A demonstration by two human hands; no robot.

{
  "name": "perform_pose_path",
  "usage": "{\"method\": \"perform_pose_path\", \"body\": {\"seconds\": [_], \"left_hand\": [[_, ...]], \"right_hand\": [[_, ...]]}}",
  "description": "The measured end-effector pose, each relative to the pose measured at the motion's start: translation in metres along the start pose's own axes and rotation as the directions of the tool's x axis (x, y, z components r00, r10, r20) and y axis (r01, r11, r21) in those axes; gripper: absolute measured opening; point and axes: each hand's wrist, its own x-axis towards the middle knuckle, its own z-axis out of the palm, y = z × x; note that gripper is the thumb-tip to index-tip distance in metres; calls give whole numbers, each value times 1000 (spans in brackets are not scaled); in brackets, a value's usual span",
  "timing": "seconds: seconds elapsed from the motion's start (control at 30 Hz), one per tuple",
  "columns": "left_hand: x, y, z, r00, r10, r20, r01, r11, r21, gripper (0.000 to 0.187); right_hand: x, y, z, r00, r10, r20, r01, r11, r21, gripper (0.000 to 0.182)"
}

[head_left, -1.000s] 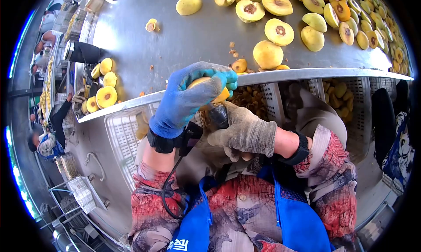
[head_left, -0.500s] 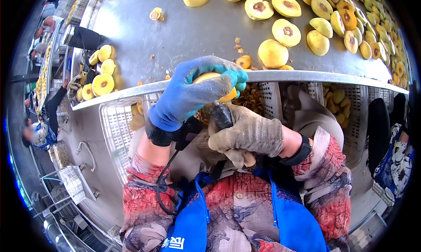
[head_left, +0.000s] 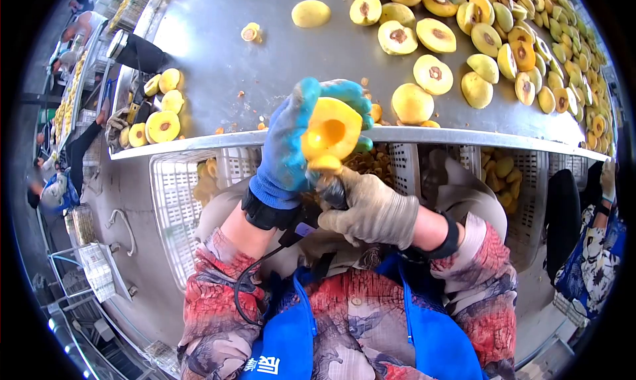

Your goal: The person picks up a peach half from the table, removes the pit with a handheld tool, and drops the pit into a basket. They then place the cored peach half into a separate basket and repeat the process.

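My left hand (head_left: 285,138), in a blue and teal glove, is closed around a yellow peach half (head_left: 344,142). The cut face is turned up toward me and shows a smooth round hollow. Just below it, a small round yellow piece of flesh (head_left: 324,163) sits at the end of a black-handled tool (head_left: 333,191). My right hand (head_left: 377,208), in a greyish knit glove, wraps around that dark handle. The tool's working tip is hidden behind the small piece. Both hands are close together in front of the metal table's edge.
On the metal table (head_left: 232,49) lie many peach halves (head_left: 434,75), most showing pits, heaped to the right. More halves (head_left: 162,126) and a dark cylinder (head_left: 136,52) are at the left corner. White crates (head_left: 175,201) stand under the edge. Other people work at both sides.
My left hand has turned the peach half so its hollowed face shows. The small piece has come into view at the tool. My right hand keeps its grip on the handle.
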Motion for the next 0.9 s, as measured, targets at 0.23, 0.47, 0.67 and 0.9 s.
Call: {"method": "perform_pose_path", "body": {"seconds": [0.23,0.47,0.67,0.9], "left_hand": [[-26,50,-28,941,188,-281,-171,982,81,43],[-111,133,-185,897,398,190,73,-558,826,36],[46,104,-93,959,243,-149,114,150,982,58],[216,40,-97,927,213,308,-276,-170,946,70]], "right_hand": [[6,27,-15,997,83,-7,-46,477,-878,16],[-5,28,-17,993,85,78,49,299,-953,16],[0,41,-2,999,23,33,13,586,-810,18],[5,60,11,998,-47,35,51,396,-917,20]]}}
